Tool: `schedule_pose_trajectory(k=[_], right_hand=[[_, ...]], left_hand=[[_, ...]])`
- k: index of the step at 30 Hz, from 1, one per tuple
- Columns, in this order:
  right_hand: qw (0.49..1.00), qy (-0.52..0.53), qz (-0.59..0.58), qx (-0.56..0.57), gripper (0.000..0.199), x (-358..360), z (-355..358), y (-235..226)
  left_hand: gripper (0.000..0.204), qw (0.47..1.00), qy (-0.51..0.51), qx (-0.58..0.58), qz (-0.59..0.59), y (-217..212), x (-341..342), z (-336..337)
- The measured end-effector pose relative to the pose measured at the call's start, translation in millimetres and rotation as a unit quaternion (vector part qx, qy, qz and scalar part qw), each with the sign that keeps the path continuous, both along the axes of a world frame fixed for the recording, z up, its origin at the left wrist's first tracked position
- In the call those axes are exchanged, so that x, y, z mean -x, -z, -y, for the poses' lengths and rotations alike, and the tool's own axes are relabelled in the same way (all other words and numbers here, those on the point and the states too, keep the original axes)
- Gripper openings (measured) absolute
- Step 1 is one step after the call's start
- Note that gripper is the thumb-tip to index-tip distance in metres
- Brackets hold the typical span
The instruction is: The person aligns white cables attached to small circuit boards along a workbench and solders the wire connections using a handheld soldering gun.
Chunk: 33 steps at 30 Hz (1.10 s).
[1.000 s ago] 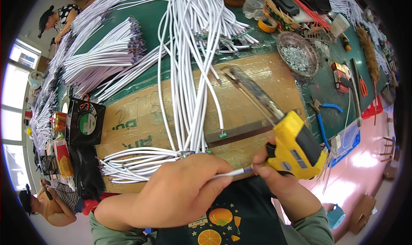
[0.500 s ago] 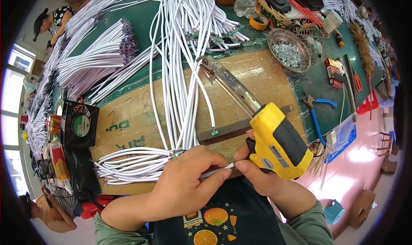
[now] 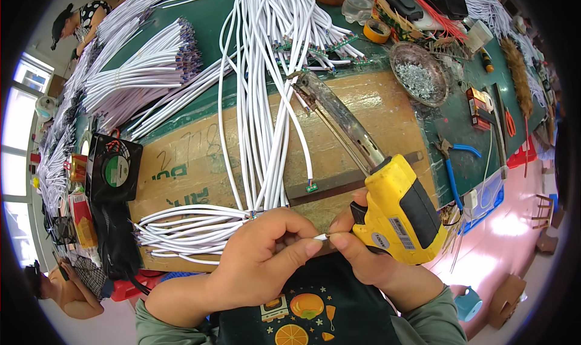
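Note:
My left hand (image 3: 257, 254) is closed, pinching the end of a white cable (image 3: 320, 237) between thumb and fingers. My right hand (image 3: 366, 257) is wrapped round a yellow-and-black soldering gun (image 3: 396, 185). Its metal tip points away, up and to the left, above the cardboard. The right thumb and forefinger meet at the cable's tip, where bare wires are too small to make out. Beyond my left hand lies a looped bundle of white cables (image 3: 187, 221). One cable with a small green circuit board (image 3: 311, 188) on its end rests near a dark metal bar (image 3: 333, 188).
Cardboard (image 3: 172, 188) covers the near tabletop. Many white cables (image 3: 248, 115) run across it. A black fan (image 3: 115, 169) stands at left. At right are a bowl of metal bits (image 3: 396, 55), blue-handled pliers (image 3: 452, 179) and a tape roll (image 3: 376, 32). Two other people are at the far left.
The pinched cable end has turned, and its white tip shows more between my fingers. The soldering gun sits slightly lower and further right. The whole view has shifted a little.

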State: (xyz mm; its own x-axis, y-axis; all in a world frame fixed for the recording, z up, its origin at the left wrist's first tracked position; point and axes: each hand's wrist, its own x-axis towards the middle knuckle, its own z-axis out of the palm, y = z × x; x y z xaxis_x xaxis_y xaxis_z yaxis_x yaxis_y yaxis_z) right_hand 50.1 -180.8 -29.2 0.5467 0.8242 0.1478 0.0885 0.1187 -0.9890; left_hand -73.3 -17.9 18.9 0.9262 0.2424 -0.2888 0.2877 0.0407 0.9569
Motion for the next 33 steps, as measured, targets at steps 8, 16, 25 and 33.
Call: schedule_pose_trajectory(k=[8, 16, 25, 33], right_hand=[[0.999, -0.011, -0.022, 0.035, 0.056, 9, 3, 8], [0.97, 0.056, -0.169, -0.166, 0.06, 3, -18, 14], [0.968, 0.021, -0.183, -0.172, 0.056, 2, -24, 13], [0.97, 0.017, -0.18, -0.164, 0.058, 1, -25, 13]], left_hand=[[0.009, 0.994, -0.085, -0.061, 0.017, -9, -6, -13], [0.009, 0.87, -0.023, -0.482, 0.105, 12, -25, -29], [0.011, 0.864, -0.018, -0.491, 0.11, 18, -26, -28], [0.011, 0.865, -0.008, -0.492, 0.101, 22, -26, -30]])
